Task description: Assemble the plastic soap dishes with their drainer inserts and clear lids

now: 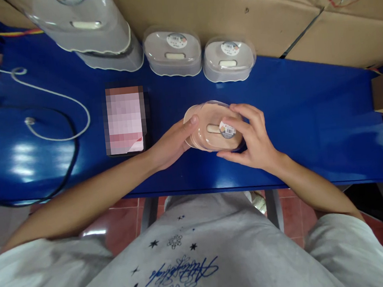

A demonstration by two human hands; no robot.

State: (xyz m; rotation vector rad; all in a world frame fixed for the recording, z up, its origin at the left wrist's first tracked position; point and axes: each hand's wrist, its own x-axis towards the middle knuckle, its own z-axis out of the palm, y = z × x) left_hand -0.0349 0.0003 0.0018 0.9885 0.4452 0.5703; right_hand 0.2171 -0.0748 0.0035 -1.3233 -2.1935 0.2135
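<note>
A small oval pink plastic container (203, 138) is held up in front of me above the blue tabletop. It has a clear lid (205, 110) with a cream handle or latch and a round barcode sticker. My left hand (176, 140) grips the container's left end, thumb pressed on top near the rim, its other fingers hidden beneath. Around the right end curl the fingers and thumb of my right hand (253, 137), with fingertips on the lid near the sticker. Whether the lid sits fully on the container, I cannot tell.
Along the back of the blue table (311, 118) stand grey lidded containers: one (229, 61) at right, another (172, 53) beside it, and a stack (93, 35) at left. A blurred-out device (124, 120) lies left of my hands. A white cable (54, 91) loops farther left.
</note>
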